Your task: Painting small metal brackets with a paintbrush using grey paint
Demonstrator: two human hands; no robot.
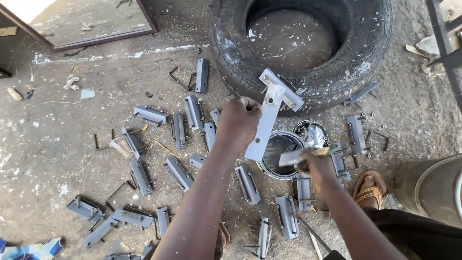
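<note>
I am seeing the left hand (239, 123) just left of the frame's centre, clenching around a grey T-shaped metal bracket (270, 113) and holding it tilted, its cross-piece pointing toward the upper right and overlapping the tyre's rim. The right hand (315, 166) is sitting a little lower and to the right, gripping a paintbrush (302, 155) whose grey-loaded bristles are pointing left, just over the open paint tin (279, 154). The tin is standing on the ground directly below the bracket, with its paint-smeared lid (310, 133) lying just beside it to the upper right.

Moving outward, I am looking at a worn black tyre (308, 79) filling the top centre, splashed with pale paint. Many grey-painted metal brackets (179, 173) are lying scattered across the dusty concrete floor (57, 159), mostly left of centre and along the bottom edge, with a few to the right of the tin. A sandalled foot (369, 188) is resting at the lower right, near a grey drum (433, 188) at the right edge
</note>
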